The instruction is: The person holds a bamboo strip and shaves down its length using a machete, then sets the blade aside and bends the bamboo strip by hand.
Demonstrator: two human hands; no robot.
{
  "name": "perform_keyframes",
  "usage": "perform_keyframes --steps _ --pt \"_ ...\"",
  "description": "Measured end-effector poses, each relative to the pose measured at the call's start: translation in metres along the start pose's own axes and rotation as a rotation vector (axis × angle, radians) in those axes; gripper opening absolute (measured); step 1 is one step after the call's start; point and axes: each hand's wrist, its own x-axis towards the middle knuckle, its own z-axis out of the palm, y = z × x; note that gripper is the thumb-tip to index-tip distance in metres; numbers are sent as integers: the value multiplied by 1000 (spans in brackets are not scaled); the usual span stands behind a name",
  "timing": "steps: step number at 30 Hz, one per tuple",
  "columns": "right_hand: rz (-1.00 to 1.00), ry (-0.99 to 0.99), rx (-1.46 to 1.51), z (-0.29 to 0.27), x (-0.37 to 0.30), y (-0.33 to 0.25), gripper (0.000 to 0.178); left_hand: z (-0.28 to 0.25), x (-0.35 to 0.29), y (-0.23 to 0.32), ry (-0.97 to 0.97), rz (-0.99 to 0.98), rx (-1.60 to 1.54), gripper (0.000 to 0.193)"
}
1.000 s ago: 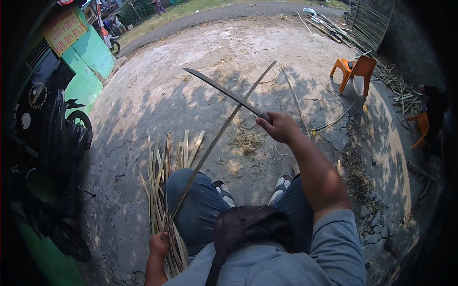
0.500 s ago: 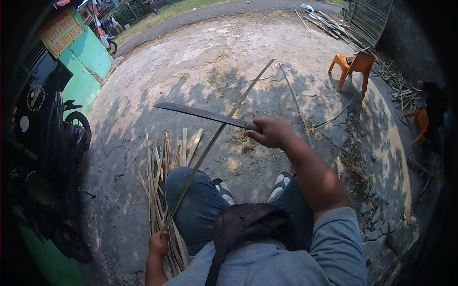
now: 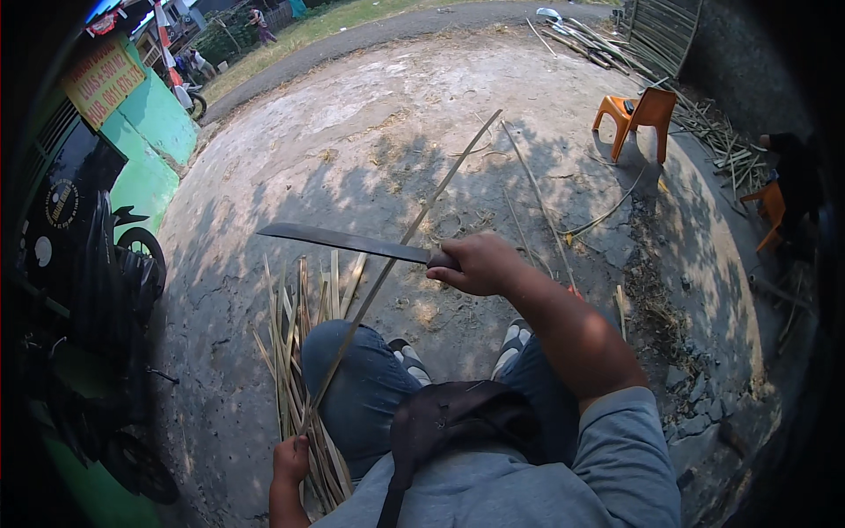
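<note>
My right hand (image 3: 480, 264) is closed round the dark handle of a machete (image 3: 352, 242), whose long blade points left. Under or against the blade runs a long bamboo strip (image 3: 431, 201), slanting from low left up to the far middle. My left hand (image 3: 291, 458) grips the near end of that strip, beside my left knee. The strip passes over the knee. A bundle of split bamboo strips (image 3: 283, 352) lies on the ground along my left leg, next to the left hand.
More strips (image 3: 532, 180) lie on the concrete ahead. An orange chair (image 3: 651, 110) stands far right, with a bamboo pile (image 3: 735, 154) behind it. Another orange chair (image 3: 770, 214) is beside a person in dark clothes. Motorbikes (image 3: 132, 255) line the left side by a green wall.
My right hand and the machete have moved down and slightly left along the strip, nearer to me. The left hand keeps its grip and has barely moved.
</note>
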Motion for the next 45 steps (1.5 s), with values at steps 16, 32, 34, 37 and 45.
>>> perform_keyframes --steps 16,32,34,37,45 --pt "146 40 235 0 2 22 53 -13 -9 6 38 -29 40 80" --pt "231 103 216 2 14 32 51 3 -6 2 17 28 -65 78" --pt "231 115 221 1 9 32 51 1 -8 2 20 27 -73 77" --pt "154 37 139 -7 2 24 51 -1 -10 3 6 26 -89 75" --pt "-64 -47 -136 -8 -4 6 52 -4 -20 7 -58 -46 -200 73"
